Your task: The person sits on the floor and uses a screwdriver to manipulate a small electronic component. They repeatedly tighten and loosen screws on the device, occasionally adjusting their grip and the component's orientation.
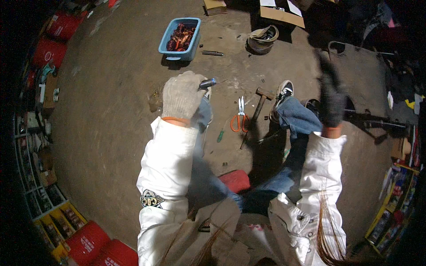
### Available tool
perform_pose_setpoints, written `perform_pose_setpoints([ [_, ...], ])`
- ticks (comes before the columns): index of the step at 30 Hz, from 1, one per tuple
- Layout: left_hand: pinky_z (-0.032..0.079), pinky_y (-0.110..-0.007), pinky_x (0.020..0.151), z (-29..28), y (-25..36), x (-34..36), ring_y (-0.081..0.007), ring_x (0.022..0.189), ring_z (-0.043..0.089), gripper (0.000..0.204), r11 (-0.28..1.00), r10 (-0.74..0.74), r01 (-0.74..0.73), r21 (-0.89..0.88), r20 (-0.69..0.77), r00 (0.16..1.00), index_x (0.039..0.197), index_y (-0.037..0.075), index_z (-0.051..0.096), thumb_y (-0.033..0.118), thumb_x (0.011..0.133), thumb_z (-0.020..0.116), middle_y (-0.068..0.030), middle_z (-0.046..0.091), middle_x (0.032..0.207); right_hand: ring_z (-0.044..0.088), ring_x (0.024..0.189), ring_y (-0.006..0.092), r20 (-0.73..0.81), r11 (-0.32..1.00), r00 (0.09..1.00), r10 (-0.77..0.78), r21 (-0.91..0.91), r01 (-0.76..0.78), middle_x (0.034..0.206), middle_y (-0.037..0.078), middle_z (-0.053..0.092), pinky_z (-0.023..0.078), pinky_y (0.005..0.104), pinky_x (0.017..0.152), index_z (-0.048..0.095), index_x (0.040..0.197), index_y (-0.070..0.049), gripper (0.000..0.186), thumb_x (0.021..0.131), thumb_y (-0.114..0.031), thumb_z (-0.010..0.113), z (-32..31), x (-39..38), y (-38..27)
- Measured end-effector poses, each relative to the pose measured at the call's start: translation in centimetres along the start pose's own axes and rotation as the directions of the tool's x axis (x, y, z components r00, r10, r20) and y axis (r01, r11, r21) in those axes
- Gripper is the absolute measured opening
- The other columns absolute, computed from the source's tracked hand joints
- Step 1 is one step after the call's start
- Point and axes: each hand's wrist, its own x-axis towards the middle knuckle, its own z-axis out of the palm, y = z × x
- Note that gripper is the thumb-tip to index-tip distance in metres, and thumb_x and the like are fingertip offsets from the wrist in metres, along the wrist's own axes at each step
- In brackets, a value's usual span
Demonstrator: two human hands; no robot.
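Note:
My left hand [181, 95], in a pale knit glove, is closed around a short dark cylinder [207, 84] with a blue end. It hangs over my left foot, and most of the cylinder is hidden in the fist. My right hand [332, 93] is raised beyond my right knee, dark in shadow and smeared, so its fingers do not show clearly. Between my feet lie scissors [240, 122] with orange handles, blades pointing away. A hammer [264, 94] lies beside them, its handle slanting toward me. A small tool with a green handle [220, 135] lies nearer.
Ahead stands a blue plastic basin [198, 26] with reddish-brown pieces inside. A round pot [258, 46] and an opened cardboard box [284, 17] stand further right. A dark rod [212, 53] lies near the basin. Red containers [88, 241] and shelving line the left.

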Motion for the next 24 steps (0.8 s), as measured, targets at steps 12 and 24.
perform_pose_setpoints([
  [12,0.046,-0.037,0.083,0.2,4.8,2.0,-0.0296,0.089,0.061,0.046,0.955,-0.074,-0.109,-0.276,-0.579,0.812,0.114,0.004,0.06,0.006,0.069,0.07,-0.0131,0.064,0.091,0.059,0.074,0.0143,0.439,0.987,0.895,0.083,0.088,-0.134,0.086,0.009,0.063,0.048,0.0273,0.067,0.066,0.105,-0.003,0.029,0.095,-0.027,0.053,9.6,-2.4,0.4],
  [24,0.054,-0.029,0.076,-0.4,6.6,2.9,-0.0187,0.084,0.061,0.024,-0.683,-0.242,-0.142,-0.717,0.038,0.97,0.106,-0.003,0.055,0.016,0.091,0.058,-0.0149,0.059,0.103,0.047,0.061,0.006,0.34,0.943,0.926,0.165,0.22,-0.249,0.07,0.0,0.054,0.041,0.0233,0.056,0.064,0.101,-0.005,0.027,0.098,-0.027,0.049,12.4,-2.9,-0.2],
])
